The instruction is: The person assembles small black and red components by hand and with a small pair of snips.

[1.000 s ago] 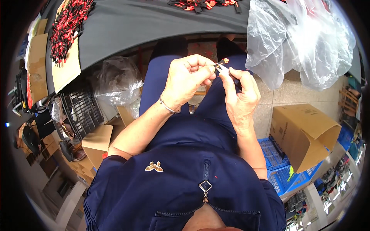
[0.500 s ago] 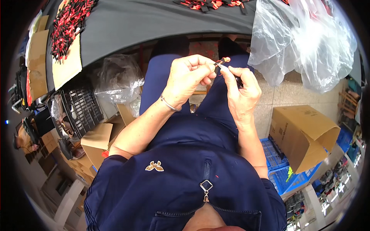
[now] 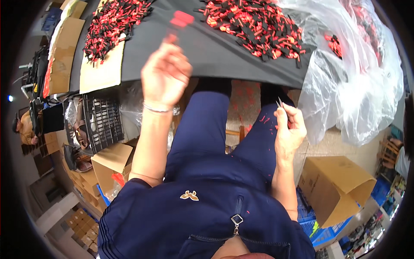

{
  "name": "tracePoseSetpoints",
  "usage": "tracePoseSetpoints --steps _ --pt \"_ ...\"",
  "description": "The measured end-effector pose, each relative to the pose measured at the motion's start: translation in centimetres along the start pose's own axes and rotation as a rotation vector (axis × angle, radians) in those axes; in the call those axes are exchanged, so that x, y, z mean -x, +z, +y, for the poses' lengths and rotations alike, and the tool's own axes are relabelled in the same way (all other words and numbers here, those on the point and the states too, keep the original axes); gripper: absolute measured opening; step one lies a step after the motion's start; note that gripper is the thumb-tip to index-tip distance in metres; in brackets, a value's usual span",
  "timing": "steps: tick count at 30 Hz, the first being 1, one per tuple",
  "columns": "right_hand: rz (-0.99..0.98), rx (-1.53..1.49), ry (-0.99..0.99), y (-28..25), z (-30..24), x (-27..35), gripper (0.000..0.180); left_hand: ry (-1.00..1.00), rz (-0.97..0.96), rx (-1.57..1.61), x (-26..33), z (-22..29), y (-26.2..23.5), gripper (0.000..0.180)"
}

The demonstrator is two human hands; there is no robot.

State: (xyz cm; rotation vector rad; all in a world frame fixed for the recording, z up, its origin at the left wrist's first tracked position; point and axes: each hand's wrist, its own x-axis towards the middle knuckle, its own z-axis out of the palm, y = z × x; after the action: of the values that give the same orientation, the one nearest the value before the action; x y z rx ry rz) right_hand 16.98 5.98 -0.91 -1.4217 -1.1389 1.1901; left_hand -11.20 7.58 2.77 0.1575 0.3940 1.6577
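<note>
My left hand [image 3: 166,71] is raised over the edge of the black table [image 3: 207,47], blurred by motion, with a small red piece [image 3: 182,19] at its fingertips. My right hand [image 3: 291,127] stays low over my lap, fingers closed around a thin metal tool [image 3: 279,102] whose tip points up. A heap of small red and black parts [image 3: 254,26] lies on the table ahead. A second heap of red and black parts [image 3: 113,26] spreads over a cardboard sheet [image 3: 100,71] at the left.
A clear plastic bag [image 3: 353,86] hangs off the table at right. A black plastic crate [image 3: 101,121] and an open cardboard box [image 3: 113,163] stand at my left. Another open cardboard box [image 3: 334,187] and a blue crate [image 3: 321,231] sit at my right.
My hands were together over my lap working on one small part. My left hand has now swung up toward the table with a red piece, while my right hand stays low with the tool.
</note>
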Motion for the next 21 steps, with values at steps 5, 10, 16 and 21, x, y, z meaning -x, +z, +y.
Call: tracePoseSetpoints --steps 5,10,16,21 --pt "-0.011 0.028 0.026 0.3 0.4 -0.2 0.013 0.162 0.221 -0.552 -2.9 1.8 -0.8 0.038" --pt "-0.001 0.021 0.037 0.2 0.7 -0.4 0.013 0.715 0.218 -1.814 -7.1 -0.8 -1.2 0.026" --pt "-0.016 -0.006 0.038 -0.1 1.2 -0.7 0.013 0.849 0.05 -2.224 -11.2 0.3 -2.1 0.021" --pt "-0.016 -0.017 0.012 -0.3 1.6 -0.6 0.014 0.585 0.139 -2.349 -11.4 1.1 -0.5 0.017"
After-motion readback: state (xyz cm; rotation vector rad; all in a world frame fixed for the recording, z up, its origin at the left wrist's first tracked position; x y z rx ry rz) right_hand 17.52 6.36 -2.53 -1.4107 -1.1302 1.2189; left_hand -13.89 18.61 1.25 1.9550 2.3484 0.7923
